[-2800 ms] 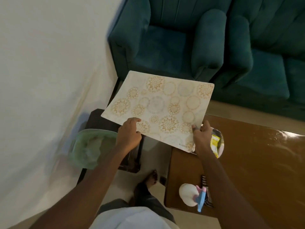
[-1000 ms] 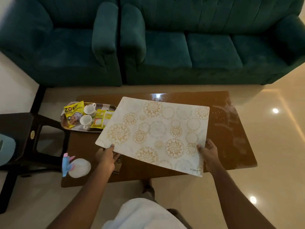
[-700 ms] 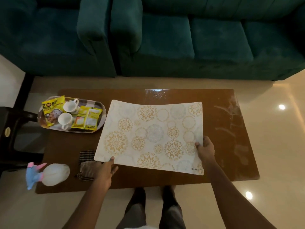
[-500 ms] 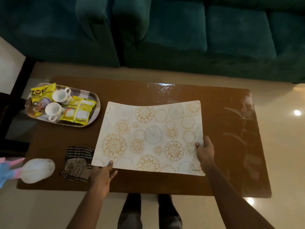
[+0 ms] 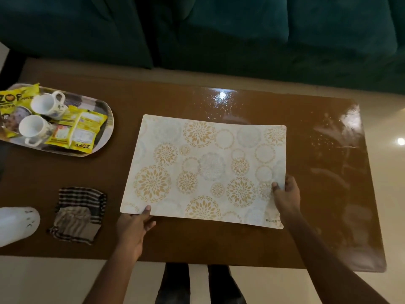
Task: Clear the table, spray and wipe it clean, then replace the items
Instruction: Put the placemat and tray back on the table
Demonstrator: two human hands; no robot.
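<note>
A cream placemat (image 5: pixel 206 170) with gold flower circles lies flat on the middle of the brown table (image 5: pixel 324 194). My left hand (image 5: pixel 133 224) pinches its near left corner, thumb on top. My right hand (image 5: pixel 286 195) grips its right edge near the front corner. At the left, an oval tray (image 5: pixel 105 137) carries two white cups (image 5: pixel 47 106) and yellow snack packets (image 5: pixel 81 130). A striped cloth (image 5: pixel 79 215) lies crumpled near the front left, and the white spray bottle (image 5: pixel 16 223) lies on its side at the left edge.
A dark green sofa (image 5: pixel 241 36) runs along the far side of the table. Shiny smears show on the table's right part (image 5: pixel 341 137). My legs (image 5: pixel 197 284) stand at the near edge on the pale floor.
I carried the placemat from the left side over to the table and lowered it onto the middle. Both hands stayed on its near edge the whole way.
</note>
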